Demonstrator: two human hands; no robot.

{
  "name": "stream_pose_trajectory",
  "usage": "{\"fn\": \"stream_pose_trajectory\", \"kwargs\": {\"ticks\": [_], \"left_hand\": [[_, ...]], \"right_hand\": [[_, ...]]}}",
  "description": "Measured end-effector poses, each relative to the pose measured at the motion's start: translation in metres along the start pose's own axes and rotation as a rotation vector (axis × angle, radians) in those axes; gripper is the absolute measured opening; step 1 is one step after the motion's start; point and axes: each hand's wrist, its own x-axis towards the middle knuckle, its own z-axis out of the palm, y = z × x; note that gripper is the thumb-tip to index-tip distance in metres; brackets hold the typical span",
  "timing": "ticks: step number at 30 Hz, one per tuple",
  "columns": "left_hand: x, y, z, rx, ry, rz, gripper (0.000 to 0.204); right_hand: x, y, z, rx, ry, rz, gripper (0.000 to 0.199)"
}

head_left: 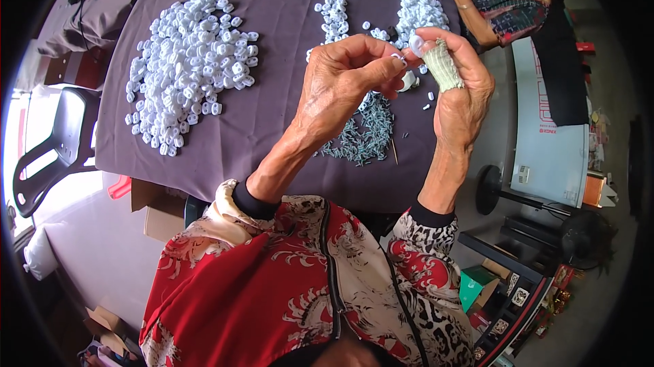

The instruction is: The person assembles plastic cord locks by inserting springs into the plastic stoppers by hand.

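Note:
Above the cloth-covered table (286,142), both my hands are raised close together. My left hand (337,77) is closed, thumb against forefinger, on a small pale piece (399,60) whose kind is too small to tell. My right hand (463,87) is closed with a small white rounded plastic piece (416,44) at its fingertips. A pale green knitted finger cover (444,68) wraps a digit of that hand, probably the thumb. Below my hands lies a heap of tiny teal, slender parts (361,136), partly hidden by my left hand.
A large heap of white rounded plastic pieces (194,60) covers the table's left. Smaller white heaps (334,18) (419,9) lie beyond my hands. A thin stick (394,151) lies beside the teal parts. Another person (507,2) works at the far right. A black chair (61,142) stands left.

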Motion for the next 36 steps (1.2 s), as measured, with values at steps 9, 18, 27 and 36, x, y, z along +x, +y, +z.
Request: {"fn": "stream_pose_trajectory", "kwargs": {"ticks": [9, 18, 27, 36], "left_hand": [[0.001, 0.0, -0.003, 0.04, 0.0, 0.034, 0.013], [0.002, 0.0, -0.004, 0.145, 0.009, 0.011, 0.011], [0.002, -0.001, -0.004, 0.168, 0.017, 0.013, 0.012], [0.003, -0.003, -0.004, 0.147, 0.041, 0.027, 0.017]], "right_hand": [[0.001, -0.006, 0.008, -0.096, 0.001, -0.016, 0.023], [0.001, 0.0, 0.002, -0.1, -0.053, -0.066, 0.022], [0.0, 0.0, 0.002, -0.114, -0.054, -0.056, 0.023], [-0.002, 0.001, 0.001, -0.162, -0.066, -0.042, 0.022]]}}
